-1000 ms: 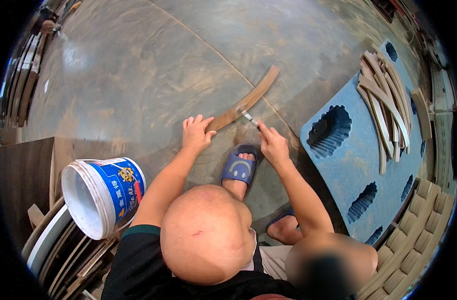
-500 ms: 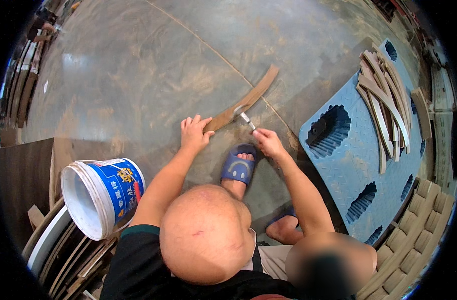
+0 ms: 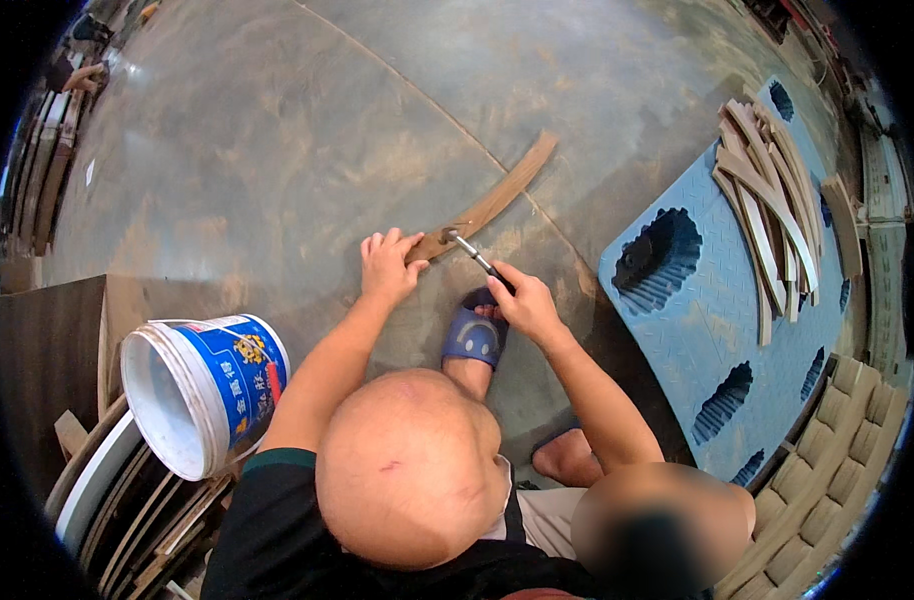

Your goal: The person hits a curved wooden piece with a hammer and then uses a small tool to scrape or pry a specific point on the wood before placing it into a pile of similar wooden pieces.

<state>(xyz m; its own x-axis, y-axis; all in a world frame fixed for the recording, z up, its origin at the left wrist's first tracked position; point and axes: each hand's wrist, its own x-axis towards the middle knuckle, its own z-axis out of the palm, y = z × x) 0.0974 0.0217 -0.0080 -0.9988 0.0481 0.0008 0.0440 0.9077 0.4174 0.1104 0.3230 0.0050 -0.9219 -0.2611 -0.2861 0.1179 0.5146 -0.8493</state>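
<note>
On the floor ahead lies a curved brown wooden strip (image 3: pixel 504 190), slanting away to the right. My left hand (image 3: pixel 387 268) grips its near end, thumb and fingers at the edges. In my right hand (image 3: pixel 527 303) is a hammer (image 3: pixel 470 250) with a dark grip and a bright metal shaft. The hammer's head is at the strip's near part, just right of my left fingers. A thin nail-like piece seems to stick up from the wood beside the head, but it is too small to be sure.
A blue plastic pallet (image 3: pixel 667 330) at the right carries several curved wood strips (image 3: pixel 767 200). At the left a white and blue bucket (image 3: pixel 202 395) lies tipped above stacked boards (image 3: pixel 127 510). My foot in a blue slipper (image 3: pixel 474 335) stands close below the hammer.
The hammer has come left and nearer along the strip, from a blurred swing to beside my left fingers. My right hand shifted slightly left and down. My left hand stayed put.
</note>
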